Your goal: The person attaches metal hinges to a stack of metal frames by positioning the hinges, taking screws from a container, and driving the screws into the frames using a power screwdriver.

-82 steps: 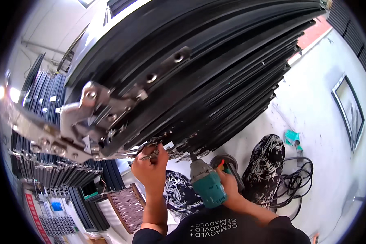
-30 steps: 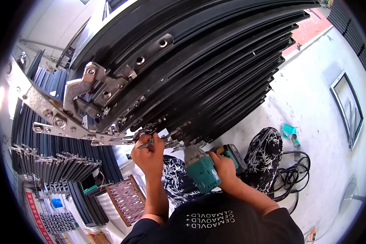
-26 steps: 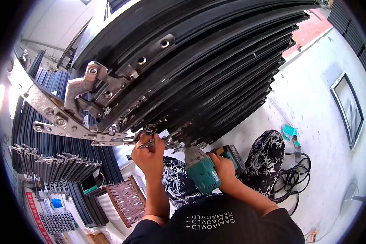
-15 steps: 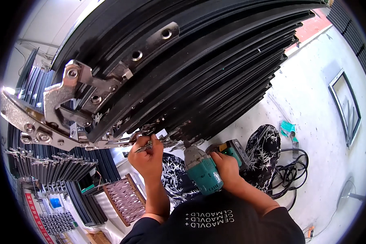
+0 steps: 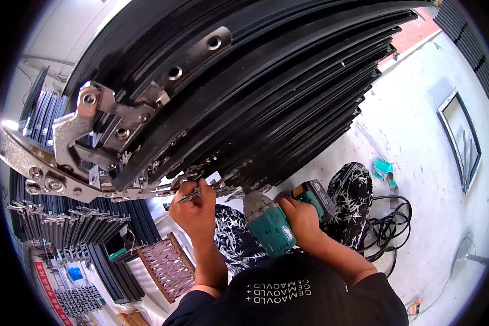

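My right hand (image 5: 302, 220) is wrapped round the grip of a teal and grey cordless drill (image 5: 273, 228), its nose up against the lower ends of black frame profiles (image 5: 288, 98). To its left, my left hand (image 5: 196, 206) is closed, with the fingers pinching a silvery metal hinge piece (image 5: 186, 199) at the bottom of the stack. A large metal hinge bracket (image 5: 119, 133) with round holes is fixed to the nearest profile, and a curved metal arm (image 5: 51, 182) runs below it. The drill's tip and the spot it meets are hard to make out.
Several more black profiles with metal fittings (image 5: 70, 223) stand at the left. Beside my left forearm is a brown lattice panel (image 5: 165, 266). A coiled black cable (image 5: 388, 228) and teal scraps (image 5: 383, 165) lie on the white floor. A rectangular frame (image 5: 461, 142) is at the right.
The view has shifted slightly, so the profiles and bracket sit a little further left and up. Both hands keep their hold, and the drill stays against the stack.
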Demonstrator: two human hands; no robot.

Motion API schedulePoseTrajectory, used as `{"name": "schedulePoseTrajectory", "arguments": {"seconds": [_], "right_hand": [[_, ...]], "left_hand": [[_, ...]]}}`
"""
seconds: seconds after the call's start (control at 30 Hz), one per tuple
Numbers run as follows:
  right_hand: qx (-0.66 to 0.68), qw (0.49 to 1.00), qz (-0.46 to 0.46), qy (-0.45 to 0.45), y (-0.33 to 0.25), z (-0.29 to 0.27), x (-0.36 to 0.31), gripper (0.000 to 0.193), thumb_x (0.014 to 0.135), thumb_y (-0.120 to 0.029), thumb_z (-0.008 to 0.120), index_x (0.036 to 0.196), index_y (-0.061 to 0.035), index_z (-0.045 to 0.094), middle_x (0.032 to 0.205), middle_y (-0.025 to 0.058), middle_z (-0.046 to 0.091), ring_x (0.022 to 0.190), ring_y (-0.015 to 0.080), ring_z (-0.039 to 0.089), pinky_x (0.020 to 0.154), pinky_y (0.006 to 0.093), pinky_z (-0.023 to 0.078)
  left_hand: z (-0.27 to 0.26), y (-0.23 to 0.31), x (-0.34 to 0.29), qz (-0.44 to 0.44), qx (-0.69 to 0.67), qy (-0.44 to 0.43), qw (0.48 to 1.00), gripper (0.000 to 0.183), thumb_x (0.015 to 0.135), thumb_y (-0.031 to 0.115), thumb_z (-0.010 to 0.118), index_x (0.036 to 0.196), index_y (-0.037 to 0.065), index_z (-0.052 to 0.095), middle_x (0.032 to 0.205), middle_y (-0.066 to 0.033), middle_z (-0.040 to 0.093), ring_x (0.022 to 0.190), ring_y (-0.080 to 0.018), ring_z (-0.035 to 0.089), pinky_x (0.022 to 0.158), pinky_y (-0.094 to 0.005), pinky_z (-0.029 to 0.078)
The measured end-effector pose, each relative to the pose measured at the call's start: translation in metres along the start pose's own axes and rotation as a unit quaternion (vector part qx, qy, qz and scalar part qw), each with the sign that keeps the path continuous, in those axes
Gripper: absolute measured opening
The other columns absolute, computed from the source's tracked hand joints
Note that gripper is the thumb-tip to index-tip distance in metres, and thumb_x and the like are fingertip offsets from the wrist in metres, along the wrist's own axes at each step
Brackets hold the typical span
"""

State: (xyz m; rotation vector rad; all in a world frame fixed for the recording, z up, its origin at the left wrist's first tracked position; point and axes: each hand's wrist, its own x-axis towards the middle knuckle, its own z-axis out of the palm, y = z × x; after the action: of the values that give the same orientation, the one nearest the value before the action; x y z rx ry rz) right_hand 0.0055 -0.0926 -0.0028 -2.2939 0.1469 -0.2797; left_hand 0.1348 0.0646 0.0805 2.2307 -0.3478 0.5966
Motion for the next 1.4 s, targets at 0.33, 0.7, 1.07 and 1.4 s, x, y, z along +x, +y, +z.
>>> {"name": "schedulePoseTrajectory", "arguments": {"seconds": [0.33,0.7,1.07,1.4], "right_hand": [[0.043,0.999,0.007,0.028,0.003,0.005,0.000,0.033,0.071,-0.018,0.062,0.100,-0.0050,0.057,0.076,0.0168,0.059,0.071,0.0383,0.058,0.059,0.0444,0.044],[0.118,0.991,0.004,0.068,-0.003,0.015,-0.009,0.038,0.070,-0.015,0.069,0.105,-0.0055,0.058,0.074,0.0182,0.062,0.069,0.0368,0.062,0.058,0.0385,0.047],[0.258,0.966,0.021,0.023,0.000,0.022,-0.013,0.037,0.073,-0.009,0.068,0.109,-0.0060,0.058,0.088,0.0101,0.067,0.079,0.0223,0.066,0.069,0.0289,0.049],[0.489,0.862,0.132,-0.018,0.009,0.037,-0.049,0.033,0.087,-0.017,0.058,0.118,-0.0023,0.058,0.096,0.0070,0.068,0.082,0.0139,0.066,0.072,0.0260,0.051]], "left_hand": [[-0.003,0.006,0.009,-0.031,0.037,-0.024,0.999,0.023,0.077,0.018,0.070,0.067,0.002,0.057,0.046,-0.0066,0.048,0.041,-0.0132,0.042,0.042,-0.0289,0.033],[-0.040,-0.037,-0.083,-0.337,-0.505,0.018,0.794,0.015,0.080,0.003,0.048,0.094,0.003,0.053,0.081,-0.0052,0.052,0.070,-0.0140,0.047,0.063,-0.0245,0.039],[-0.011,-0.062,-0.146,-0.609,-0.737,-0.066,0.285,0.022,0.085,-0.019,0.040,0.096,-0.009,0.057,0.115,-0.0225,0.052,0.117,-0.0311,0.048,0.101,-0.0333,0.045],[-0.009,-0.054,-0.141,-0.504,-0.779,-0.128,0.351,0.052,0.083,-0.020,0.037,0.133,-0.006,0.035,0.145,-0.0236,0.027,0.137,-0.0304,0.025,0.114,-0.0321,0.026]]}}
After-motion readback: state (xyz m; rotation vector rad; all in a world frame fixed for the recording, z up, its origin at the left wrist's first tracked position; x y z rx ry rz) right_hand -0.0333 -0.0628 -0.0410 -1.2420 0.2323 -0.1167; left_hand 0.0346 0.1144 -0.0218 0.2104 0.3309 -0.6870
